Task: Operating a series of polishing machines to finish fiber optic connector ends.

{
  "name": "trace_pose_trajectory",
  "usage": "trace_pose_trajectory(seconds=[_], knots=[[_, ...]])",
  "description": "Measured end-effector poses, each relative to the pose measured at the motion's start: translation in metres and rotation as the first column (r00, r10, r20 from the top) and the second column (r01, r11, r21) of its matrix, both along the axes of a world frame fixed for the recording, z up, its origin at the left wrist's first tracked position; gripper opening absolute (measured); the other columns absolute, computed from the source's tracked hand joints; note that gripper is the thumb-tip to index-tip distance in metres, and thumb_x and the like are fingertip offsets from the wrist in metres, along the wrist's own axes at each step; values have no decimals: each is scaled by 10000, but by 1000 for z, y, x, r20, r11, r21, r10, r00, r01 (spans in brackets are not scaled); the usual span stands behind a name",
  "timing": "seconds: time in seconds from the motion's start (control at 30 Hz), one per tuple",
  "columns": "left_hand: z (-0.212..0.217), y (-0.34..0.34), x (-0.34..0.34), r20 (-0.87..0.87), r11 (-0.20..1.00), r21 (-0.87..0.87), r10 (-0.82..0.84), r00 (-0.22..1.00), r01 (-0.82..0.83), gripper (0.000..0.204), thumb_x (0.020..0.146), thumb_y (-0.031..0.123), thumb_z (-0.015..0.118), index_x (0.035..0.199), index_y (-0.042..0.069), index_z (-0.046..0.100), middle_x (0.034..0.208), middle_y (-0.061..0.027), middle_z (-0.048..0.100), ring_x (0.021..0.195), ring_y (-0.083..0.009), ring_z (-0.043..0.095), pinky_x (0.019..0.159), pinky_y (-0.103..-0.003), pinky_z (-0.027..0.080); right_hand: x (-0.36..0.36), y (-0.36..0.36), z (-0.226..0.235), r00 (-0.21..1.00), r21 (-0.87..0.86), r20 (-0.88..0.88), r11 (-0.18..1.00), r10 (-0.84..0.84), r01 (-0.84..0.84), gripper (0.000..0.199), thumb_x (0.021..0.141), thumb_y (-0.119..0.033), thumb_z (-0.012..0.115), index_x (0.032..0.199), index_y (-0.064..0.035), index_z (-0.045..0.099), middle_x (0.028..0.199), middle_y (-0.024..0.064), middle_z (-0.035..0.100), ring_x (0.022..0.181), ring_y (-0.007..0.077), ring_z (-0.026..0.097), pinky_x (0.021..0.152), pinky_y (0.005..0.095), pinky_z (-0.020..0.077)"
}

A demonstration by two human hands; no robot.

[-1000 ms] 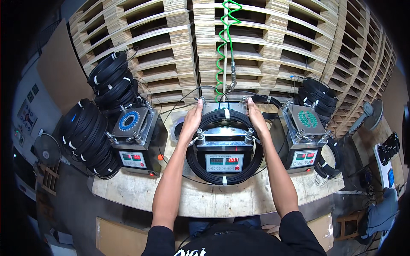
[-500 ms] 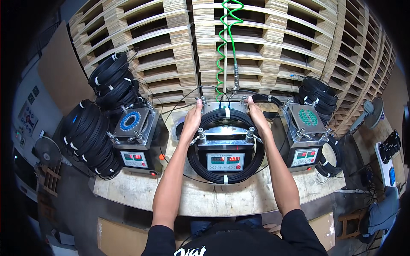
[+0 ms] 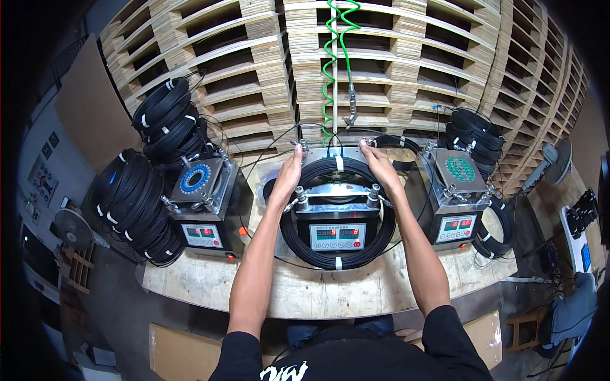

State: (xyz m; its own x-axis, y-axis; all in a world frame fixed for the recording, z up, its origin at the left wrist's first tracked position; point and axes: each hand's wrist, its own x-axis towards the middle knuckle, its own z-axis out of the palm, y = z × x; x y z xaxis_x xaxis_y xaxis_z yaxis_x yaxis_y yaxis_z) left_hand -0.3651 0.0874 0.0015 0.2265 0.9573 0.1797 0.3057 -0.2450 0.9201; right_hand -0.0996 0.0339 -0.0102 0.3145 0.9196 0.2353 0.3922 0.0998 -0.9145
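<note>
A black cable coil (image 3: 298,244) with white ties rings the middle metal machine (image 3: 337,219), which shows red digits on its front panel. My left hand (image 3: 288,174) grips the coil's upper left part, fingers reaching the machine's back corner. At the upper right of the same coil, my right hand (image 3: 378,166) holds it in the same way. The coil hangs slightly tilted around the machine, its lower arc lying on the wooden bench (image 3: 318,295).
Similar machines stand at left (image 3: 203,213) and right (image 3: 454,193). Stacks of black cable coils (image 3: 130,203) lie at far left, more coils (image 3: 473,136) at right. A green spiral hose (image 3: 333,60) hangs before stacked wooden pallets (image 3: 406,57). A fan (image 3: 549,162) is at right.
Both hands have shifted slightly on the coil and lifted its far part over the middle machine's top; the coil sits a little differently around the machine.
</note>
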Motion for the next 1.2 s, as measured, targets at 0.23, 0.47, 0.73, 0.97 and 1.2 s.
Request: trace_pose_trajectory(seconds=[0.23,0.47,0.73,0.97,1.2], knots=[[0,2,-6,-44,998,-54,9,999,-11,853,1032,673,299,1359,-65,575,1416,-252,568,1301,-333,552,1111,-381,371,-8,-9,15,980,-80,-125,983,153,-164,700,1037,-544,483,1465,9,490,1469,153,552,1392,221,475,1169,315,309],[-14,13,-9,54,998,-19,-63,997,64,573,1082,480,403,1369,29,608,1190,-117,654,1059,-196,560,990,-323,409,-10,-9,11,986,118,-73,983,148,-139,798,961,-648,537,1409,12,557,1386,231,601,1296,302,568,1088,354,412],[0,-2,2,45,998,-51,-22,999,24,596,1073,482,421,1329,-21,614,1370,-154,619,1327,-237,516,1122,-337,337,-6,-16,14,995,-57,52,995,88,-85,831,899,-671,599,1387,1,583,1385,266,589,1320,339,553,1096,382,413],[-10,9,-6,4,999,-25,40,999,-40,630,1058,516,445,1322,-28,619,1290,-152,654,1191,-226,575,1055,-338,394,-9,-13,13,991,-21,-10,991,134,-134,805,911,-612,627,1408,17,554,1402,268,573,1343,349,527,1124,393,382],[-4,5,-4,7,996,-82,26,1000,-25,617,1052,519,464,1301,-17,638,1227,-138,670,1081,-203,591,995,-332,424,-8,-12,11,995,10,-12,995,104,-103,807,913,-593,638,1429,17,528,1415,271,559,1358,355,508,1133,398,368]])
